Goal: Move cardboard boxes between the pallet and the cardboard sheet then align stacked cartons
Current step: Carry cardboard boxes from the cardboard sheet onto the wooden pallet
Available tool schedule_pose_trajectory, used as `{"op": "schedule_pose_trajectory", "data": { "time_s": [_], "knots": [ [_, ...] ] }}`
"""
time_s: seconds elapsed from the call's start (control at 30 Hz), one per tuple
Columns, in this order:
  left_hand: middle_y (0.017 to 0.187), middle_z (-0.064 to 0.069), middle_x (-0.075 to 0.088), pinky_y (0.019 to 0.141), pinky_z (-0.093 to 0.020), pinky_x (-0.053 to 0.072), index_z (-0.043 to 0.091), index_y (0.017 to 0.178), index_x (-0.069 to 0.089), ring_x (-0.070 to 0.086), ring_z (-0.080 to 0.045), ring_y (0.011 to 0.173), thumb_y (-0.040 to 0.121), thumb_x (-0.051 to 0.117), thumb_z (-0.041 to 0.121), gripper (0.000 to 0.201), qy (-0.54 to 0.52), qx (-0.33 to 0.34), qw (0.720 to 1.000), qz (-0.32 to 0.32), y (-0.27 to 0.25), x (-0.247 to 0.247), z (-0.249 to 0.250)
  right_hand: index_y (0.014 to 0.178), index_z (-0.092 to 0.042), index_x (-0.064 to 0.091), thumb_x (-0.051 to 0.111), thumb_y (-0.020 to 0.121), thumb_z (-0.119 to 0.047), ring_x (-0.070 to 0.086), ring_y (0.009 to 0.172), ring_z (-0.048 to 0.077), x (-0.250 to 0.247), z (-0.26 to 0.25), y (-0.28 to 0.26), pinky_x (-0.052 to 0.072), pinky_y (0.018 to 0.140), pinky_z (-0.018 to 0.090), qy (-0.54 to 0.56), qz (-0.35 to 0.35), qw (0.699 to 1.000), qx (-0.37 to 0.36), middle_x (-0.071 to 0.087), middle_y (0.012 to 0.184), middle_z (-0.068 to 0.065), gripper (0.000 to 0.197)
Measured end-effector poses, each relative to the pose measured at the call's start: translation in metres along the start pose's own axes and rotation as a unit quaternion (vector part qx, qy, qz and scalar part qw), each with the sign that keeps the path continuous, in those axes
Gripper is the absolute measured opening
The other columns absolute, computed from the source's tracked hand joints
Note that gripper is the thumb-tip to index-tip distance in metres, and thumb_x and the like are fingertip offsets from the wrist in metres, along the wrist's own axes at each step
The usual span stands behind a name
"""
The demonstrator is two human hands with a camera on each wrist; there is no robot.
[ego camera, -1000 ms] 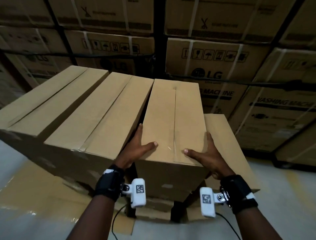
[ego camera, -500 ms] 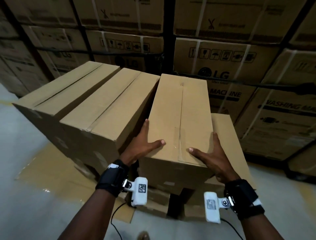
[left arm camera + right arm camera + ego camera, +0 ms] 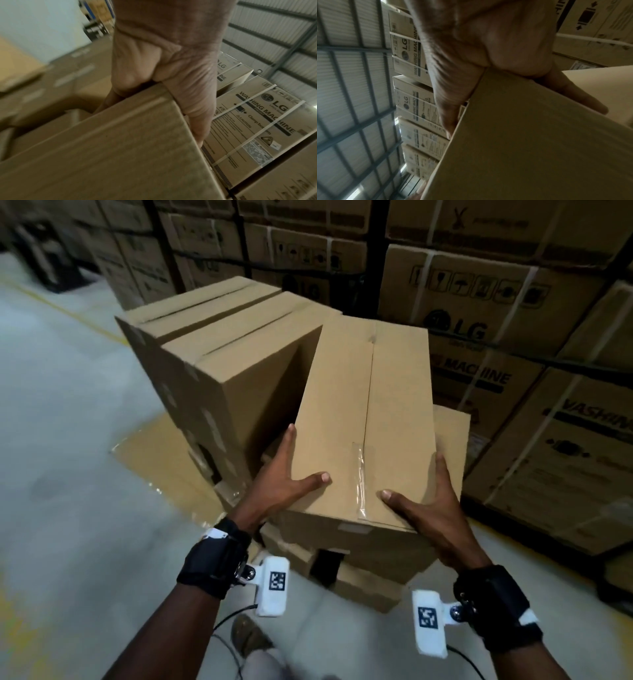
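I hold a plain brown cardboard box [image 3: 370,422], taped along its top seam, at its near end. My left hand [image 3: 291,474] grips the near left corner, thumb on top and fingers along the side. At the near right corner my right hand [image 3: 431,501] grips the same way. The left wrist view shows the left hand [image 3: 163,60] wrapped over the box edge [image 3: 120,142]. In the right wrist view my right hand [image 3: 488,40] clamps the box [image 3: 522,135]. A gap separates the box from the stacked cartons [image 3: 233,354] on its left. A lower carton [image 3: 452,440] lies under its right side.
A flat cardboard sheet [image 3: 154,453] lies on the floor under the stack. Tall LG washing machine cartons [image 3: 479,302] wall off the back and right. Grey floor [image 3: 68,440] stretches out on the left. My shoe [image 3: 250,635] is below the box.
The box has come toward me and away from the neighbouring carton, opening a gap on its left. Both hands kept their hold. My view has drawn back.
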State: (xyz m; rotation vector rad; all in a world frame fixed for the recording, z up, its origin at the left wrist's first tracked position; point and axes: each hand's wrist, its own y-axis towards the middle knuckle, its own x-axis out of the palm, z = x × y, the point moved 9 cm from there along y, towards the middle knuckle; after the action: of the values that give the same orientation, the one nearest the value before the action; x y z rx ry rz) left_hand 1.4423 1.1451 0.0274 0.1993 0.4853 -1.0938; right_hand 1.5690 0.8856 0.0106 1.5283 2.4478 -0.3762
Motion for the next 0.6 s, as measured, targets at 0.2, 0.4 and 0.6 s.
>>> {"op": "schedule_pose_trajectory", "data": {
  "time_s": [0.2,0.4,0.6],
  "knots": [
    [0.149,0.026,0.025,0.105,-0.023,0.031,0.038,0.159,-0.007,0.033,0.001,0.133,0.081,0.078,0.052,0.116,-0.030,-0.047,0.997,0.059,-0.112,0.031,-0.004,0.159,-0.048,0.004,0.090,0.065,-0.055,0.024,0.132,-0.001,-0.019,0.019,-0.066,0.027,0.110,0.029,-0.023,-0.066,0.998,-0.003,0.021,0.148,-0.030,0.128],
    [0.163,0.017,0.021,0.117,-0.037,0.033,0.045,0.157,-0.007,0.037,-0.011,0.142,0.076,0.076,0.063,0.117,-0.027,-0.091,0.988,0.121,-0.233,0.045,-0.023,0.161,-0.042,0.004,0.091,0.067,-0.045,0.025,0.135,-0.002,-0.010,0.027,-0.146,0.026,0.108,0.025,-0.024,-0.141,0.990,-0.022,0.023,0.143,-0.029,0.128],
    [0.145,0.023,0.037,0.108,-0.032,0.043,0.045,0.157,-0.003,0.050,-0.010,0.127,0.075,0.075,0.067,0.117,-0.049,-0.146,0.963,0.221,-0.376,0.062,-0.045,0.160,-0.042,0.002,0.093,0.065,-0.038,0.032,0.133,0.004,0.009,0.038,-0.234,0.032,0.106,0.029,-0.050,-0.241,0.968,-0.040,0.026,0.145,-0.022,0.131]
  ]
}}
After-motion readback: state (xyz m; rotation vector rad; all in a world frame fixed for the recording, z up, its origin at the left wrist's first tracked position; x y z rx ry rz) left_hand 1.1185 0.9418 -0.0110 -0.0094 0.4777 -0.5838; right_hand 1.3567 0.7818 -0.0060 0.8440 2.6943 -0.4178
